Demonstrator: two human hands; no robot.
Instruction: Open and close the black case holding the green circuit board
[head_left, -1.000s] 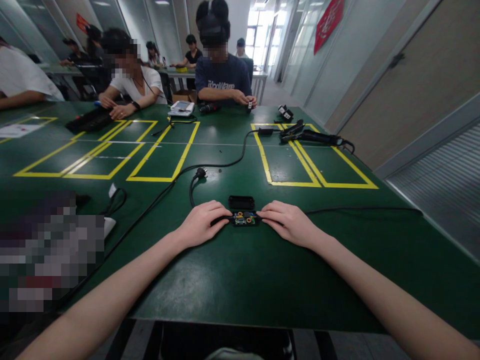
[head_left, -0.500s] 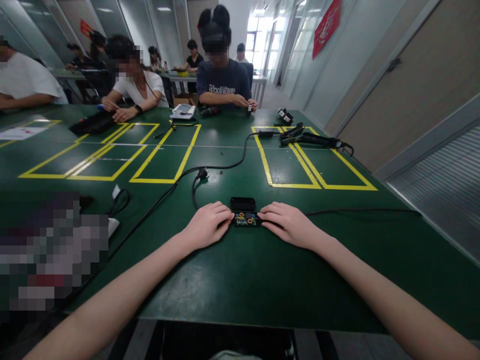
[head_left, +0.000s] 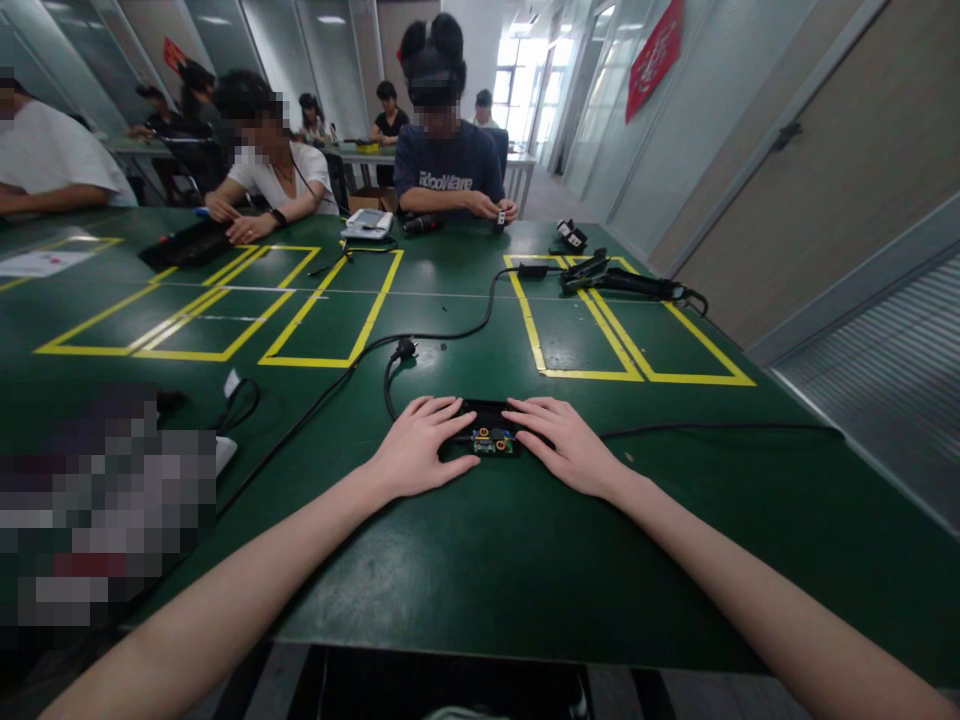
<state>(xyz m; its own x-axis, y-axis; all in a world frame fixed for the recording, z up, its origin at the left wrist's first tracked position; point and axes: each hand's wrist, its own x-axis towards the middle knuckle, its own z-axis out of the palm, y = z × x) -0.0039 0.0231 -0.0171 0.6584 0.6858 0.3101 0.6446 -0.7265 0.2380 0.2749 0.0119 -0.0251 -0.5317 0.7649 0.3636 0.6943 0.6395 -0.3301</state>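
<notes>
A small black plastic case lies on the green table in front of me, with a circuit board showing copper-coloured coils inside it. Just behind it is the black case cover, its ends partly hidden by my fingers. My left hand reaches in from the left, fingers stretched over the cover's left end, thumb apart near the case's front left corner. From the other side my right hand has its fingers spread at the cover's right end, the thumb beside the board. Black cables run out from both sides.
A plug on a black cable lies behind my left hand. Yellow tape outlines mark the table. Black equipment sits at the far right. Across the table a co-worker handles a small object; others sit further left.
Both hands have shifted from the ends of the circuit board to the cover behind it. Their fingers have spread, and the left thumb has moved away from the fingers.
</notes>
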